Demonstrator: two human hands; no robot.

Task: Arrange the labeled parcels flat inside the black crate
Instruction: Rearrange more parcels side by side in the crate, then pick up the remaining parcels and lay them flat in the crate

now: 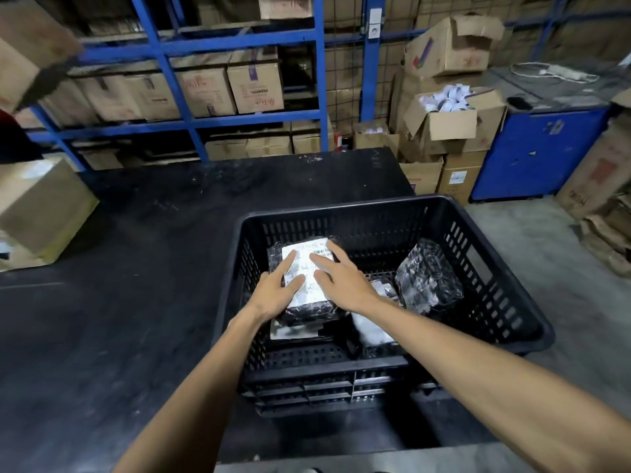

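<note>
Pressing a parcel flat, that looks like the step in hand: both hands are down inside the black crate [505, 302] on one labeled parcel [305, 283], label side up. Left to right: left hand [277, 290] lies on the parcel's left half, fingers spread and flat, thumb across the white label, nothing gripped. Right hand [341, 278] lies on the right half, fingers splayed wide toward the far edge, palm over the near right corner, also open and not closed on anything. The parcel sits in the crate's left part, resting on top of another label-up parcel [293, 331] whose near edge shows below it. Just right of the hands a low parcel [382, 288] is mostly hidden under the right wrist; further right a black-wrapped parcel [428, 274] stands tilted against the right side, not flat. Crate sits at the edge of a dark table [136, 250].

Next move, by my read: release the top parcel, then reach right and lay the tilted one down; needs floor space, which looks tight.
</note>
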